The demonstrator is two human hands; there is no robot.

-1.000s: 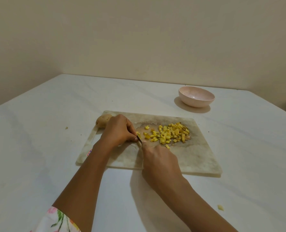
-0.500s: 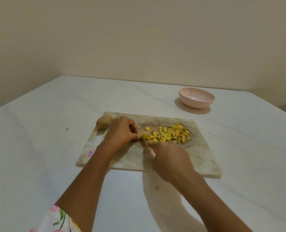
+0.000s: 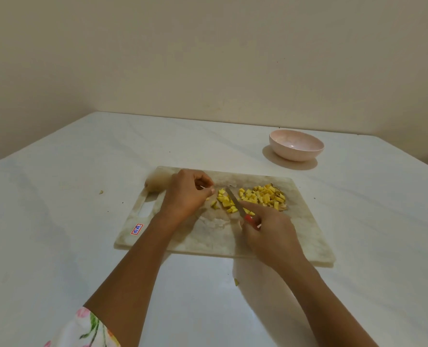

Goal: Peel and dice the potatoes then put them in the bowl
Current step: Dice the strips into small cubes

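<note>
A marble cutting board [image 3: 305, 221] lies mid-table. A heap of yellow diced potato [image 3: 265, 196] sits on its far right part, and a smaller fresh group of dice [image 3: 224, 200] lies left of it. My right hand [image 3: 270, 234] grips a red-handled knife [image 3: 234, 200], whose blade lies flat between the two groups. My left hand [image 3: 185, 194] hovers just left of the small group, its fingers curled and fingertips together, with nothing visible between them. A whole unpeeled potato [image 3: 155, 184] rests at the board's far left corner. The pink bowl [image 3: 296, 147] is empty.
The bowl stands beyond the board's far right corner on the white table. Small potato scraps lie on the table left of the board [image 3: 101, 192] and in front of it [image 3: 236, 281]. Walls close off the table's far side.
The cutting has stopped. My right hand drew back to the right and laid the blade down among the dice. My left hand let go of the cut strip, now loose dice.
</note>
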